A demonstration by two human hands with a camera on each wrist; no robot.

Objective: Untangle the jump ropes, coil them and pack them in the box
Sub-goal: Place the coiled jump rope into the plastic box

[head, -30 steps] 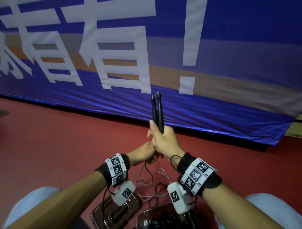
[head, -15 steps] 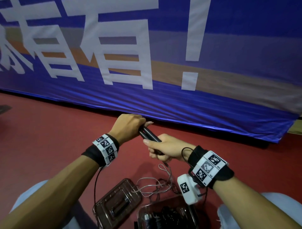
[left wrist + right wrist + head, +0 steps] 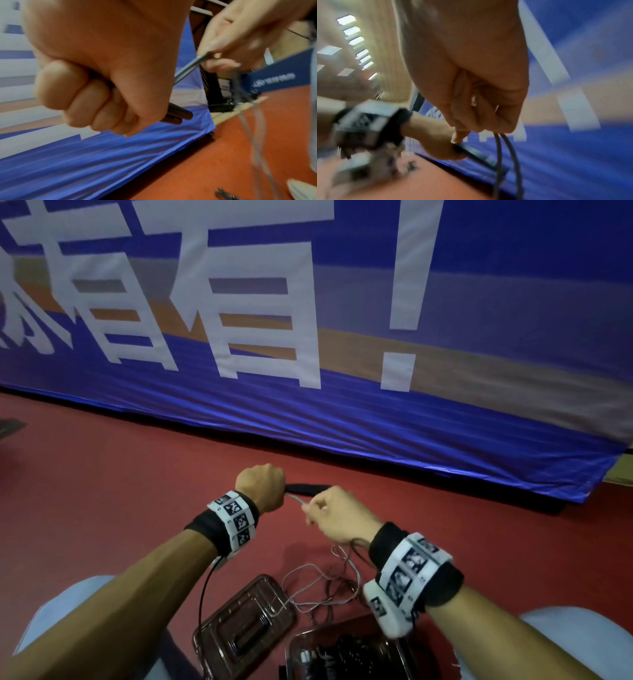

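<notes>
the left hand point(image 3: 261, 487) is fisted round both black handles point(image 3: 306, 488); just beside them the right hand point(image 3: 337, 515) pinches the thin cord point(image 3: 186, 71). slack still lies loose near the box point(image 3: 346, 655), so coiling and packing remain.

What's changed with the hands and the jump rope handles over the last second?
The black handles went from upright in the right hand to lying level in the left hand's grip. The right hand let them go and now pinches the rope just below them. The clear box and its lid stayed on the floor.
</notes>
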